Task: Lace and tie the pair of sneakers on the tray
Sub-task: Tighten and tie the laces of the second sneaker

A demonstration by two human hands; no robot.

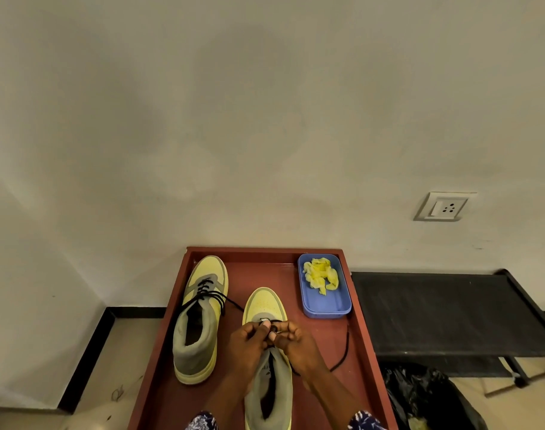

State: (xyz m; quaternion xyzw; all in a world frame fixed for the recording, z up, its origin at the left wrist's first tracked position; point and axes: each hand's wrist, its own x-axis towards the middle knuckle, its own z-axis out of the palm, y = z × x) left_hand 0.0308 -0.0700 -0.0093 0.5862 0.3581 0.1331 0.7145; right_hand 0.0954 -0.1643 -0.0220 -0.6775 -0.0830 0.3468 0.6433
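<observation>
While the laced yellow-and-grey sneaker [200, 318] waits by the red-brown tray's [362, 330] left edge, I work its mate [266, 352] mid-tray. My left hand [249, 342] and right hand [296, 342] each pinch the black lace [342, 352] at the lowest eyelets, steadying it for threading.

A plain off-white wall [265, 119] fills most of the view, and a white socket plate [445, 207] is set into it at the right. A black skirting [88, 352] is seen along the beige floor [109, 361]. A black mesh rack [445, 311] stands against the wall at the right, with a black bag [426, 395] beneath.
</observation>
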